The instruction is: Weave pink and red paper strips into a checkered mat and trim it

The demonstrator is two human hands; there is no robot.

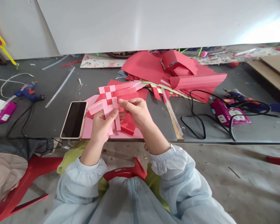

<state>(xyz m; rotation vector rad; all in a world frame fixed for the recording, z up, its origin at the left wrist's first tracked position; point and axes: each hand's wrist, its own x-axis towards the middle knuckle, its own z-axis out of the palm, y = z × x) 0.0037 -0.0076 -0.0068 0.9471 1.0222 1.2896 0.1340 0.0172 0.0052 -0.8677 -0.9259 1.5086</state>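
Observation:
Between my hands is a piece of woven paper strips (108,95), pink and red in a checkered pattern, with loose strip ends hanging toward me and sticking out to the right. My left hand (102,123) pinches its lower pink strips, thumb on top. At the weave's right lower edge, my right hand (136,112) has thumb and fingers closed on the strips; its fingertips are partly hidden. Beneath lie pink paper (87,132) and folded red paper (128,126) on the grey table. A phone (74,119) with a dark screen lies left of my left hand.
Red paper sheets (149,67) are heaped behind my hands. On the right lie a glue gun (245,101), a purple power strip (230,113) and looped black cable. Another glue gun (26,91) and purple block (6,112) are at left. A white board (140,25) overhangs the back.

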